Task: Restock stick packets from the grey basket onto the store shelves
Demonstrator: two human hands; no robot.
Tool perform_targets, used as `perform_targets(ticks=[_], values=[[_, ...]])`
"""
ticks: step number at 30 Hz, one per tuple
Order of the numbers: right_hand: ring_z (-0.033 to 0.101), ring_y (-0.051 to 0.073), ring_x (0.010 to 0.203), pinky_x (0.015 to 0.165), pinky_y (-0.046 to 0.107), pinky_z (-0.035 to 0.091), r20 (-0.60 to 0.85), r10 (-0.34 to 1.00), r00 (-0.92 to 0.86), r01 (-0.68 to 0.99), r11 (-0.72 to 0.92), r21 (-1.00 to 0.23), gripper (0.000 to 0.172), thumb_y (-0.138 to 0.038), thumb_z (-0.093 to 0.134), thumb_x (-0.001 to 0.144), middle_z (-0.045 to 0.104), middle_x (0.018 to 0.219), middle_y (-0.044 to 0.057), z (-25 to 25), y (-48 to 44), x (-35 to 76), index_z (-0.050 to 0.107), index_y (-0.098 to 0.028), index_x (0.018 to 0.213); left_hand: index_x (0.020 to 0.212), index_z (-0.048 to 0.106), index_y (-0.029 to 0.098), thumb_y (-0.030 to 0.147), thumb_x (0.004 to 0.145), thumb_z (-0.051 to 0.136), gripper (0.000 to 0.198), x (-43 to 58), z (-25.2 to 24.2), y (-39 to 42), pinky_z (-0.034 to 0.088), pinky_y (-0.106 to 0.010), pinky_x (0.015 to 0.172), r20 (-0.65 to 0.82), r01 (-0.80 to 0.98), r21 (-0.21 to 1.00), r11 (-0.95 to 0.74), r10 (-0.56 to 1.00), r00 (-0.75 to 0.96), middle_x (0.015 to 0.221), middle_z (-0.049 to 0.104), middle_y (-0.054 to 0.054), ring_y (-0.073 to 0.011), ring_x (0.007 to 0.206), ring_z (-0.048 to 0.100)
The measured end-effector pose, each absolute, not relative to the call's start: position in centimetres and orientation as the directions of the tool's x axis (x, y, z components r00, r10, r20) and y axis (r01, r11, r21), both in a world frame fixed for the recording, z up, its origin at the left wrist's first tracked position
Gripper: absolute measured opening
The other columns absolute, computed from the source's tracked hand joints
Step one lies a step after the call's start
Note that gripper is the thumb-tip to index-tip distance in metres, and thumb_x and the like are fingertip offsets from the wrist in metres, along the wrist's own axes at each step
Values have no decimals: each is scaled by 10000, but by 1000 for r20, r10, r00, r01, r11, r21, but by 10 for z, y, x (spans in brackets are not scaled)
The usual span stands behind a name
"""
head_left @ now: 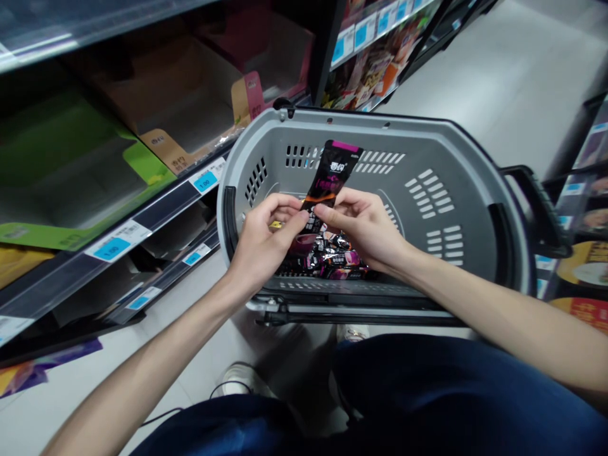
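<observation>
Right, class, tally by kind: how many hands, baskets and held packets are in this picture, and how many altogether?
Hands: 2 (left hand, right hand)
Basket: 1
Held packet: 1
Total: 4
The loose packets in the basket overlap too much to count.

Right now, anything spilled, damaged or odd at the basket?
Nothing stands out. The black packet held by the left hand and right hand shows no visible tear. The other packets lie jumbled inside the gray basket, with no visible spill.
</observation>
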State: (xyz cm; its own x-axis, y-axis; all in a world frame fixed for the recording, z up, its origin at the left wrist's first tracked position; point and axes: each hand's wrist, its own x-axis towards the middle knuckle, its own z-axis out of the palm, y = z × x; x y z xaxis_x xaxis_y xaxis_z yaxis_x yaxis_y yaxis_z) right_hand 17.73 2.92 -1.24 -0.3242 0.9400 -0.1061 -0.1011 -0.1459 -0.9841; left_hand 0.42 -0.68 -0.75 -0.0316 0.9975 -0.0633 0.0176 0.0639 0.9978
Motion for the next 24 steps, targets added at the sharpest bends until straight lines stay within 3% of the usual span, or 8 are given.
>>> perform_targets(ticks=[11,20,24], values=[[530,124,645,552,262,431,-117,935,-335,-119,-165,-979,268,-401,879,732,647,767,-1,-14,30,178,694,-210,763,927,691,196,278,832,718,128,5,-9,-7,480,-231,682,-61,4,998,61,997,-41,852,672,-5,-130,779,608],[584,138,724,582,256,475,-59,919,-390,-82,-98,-992,351,-408,861,756,708,929,21,-13,30,177,748,-224,1033,930,696,186,304,856,694,139,4,-10,-7,483,-234,695,-64,41,997,65,997,-33,873,691,-13,-140,803,624],[602,147,746,602,264,484,-37,924,-380,-94,-78,-993,344,-389,863,756,723,957,28,-14,30,176,756,-218,1035,935,692,178,304,860,689,147,4,-11,-7,491,-239,722,-50,69,996,51,999,-18,882,695,-20,-146,822,629]])
